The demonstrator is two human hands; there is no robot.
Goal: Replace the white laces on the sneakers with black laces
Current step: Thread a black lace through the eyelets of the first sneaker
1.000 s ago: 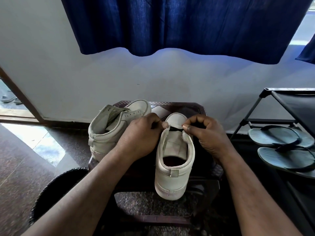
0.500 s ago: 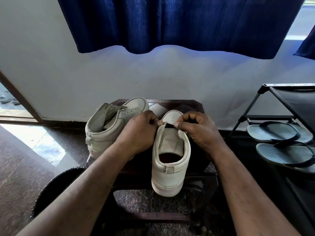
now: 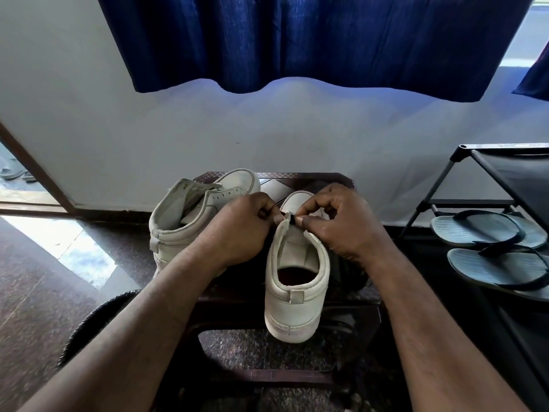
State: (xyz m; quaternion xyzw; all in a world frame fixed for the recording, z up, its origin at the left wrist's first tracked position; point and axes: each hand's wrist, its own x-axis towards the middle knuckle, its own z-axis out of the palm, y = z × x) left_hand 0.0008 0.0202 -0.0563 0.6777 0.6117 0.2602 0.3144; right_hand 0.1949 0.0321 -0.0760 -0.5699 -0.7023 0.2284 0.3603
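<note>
The fingers of your left hand (image 3: pixel 237 230) are curled in, and the thumb and forefinger pinch the left edge of the near sneaker (image 3: pixel 297 295) up by its toe end. The fingers of your right hand (image 3: pixel 335 230) are curled as well. Its thumb and forefinger are closed on a short stub of black lace (image 3: pixel 292 219), and the other fingers arch above the toe cap. The two pinches almost meet, with only that bit of lace showing between them. Where the rest of the lace runs I cannot tell, as your hands cover it.

The near sneaker stands upright with its heel toward you and its toe toward the wall. Its heel hangs past the front edge of a dark brown stool (image 3: pixel 326 181). The second sneaker (image 3: pixel 184 221) sits just to its left on the same stool, angled away, with its tongue loose and a row of bare eyelets showing. Your left wrist crosses in front of it.

Behind the stool is a pale wall (image 3: pixel 148 129), with a deep blue curtain (image 3: pixel 326 40) hanging above it. To your right, a black shoe rack (image 3: pixel 505 173) holds a pair of grey flip-flops (image 3: pixel 481 230). The floor (image 3: pixel 44 292) is dark speckled stone, with a patch of daylight on the left near a brown door frame (image 3: pixel 35 171). A black rounded object (image 3: pixel 89 322) lies under your left forearm. I cannot tell what it is.
</note>
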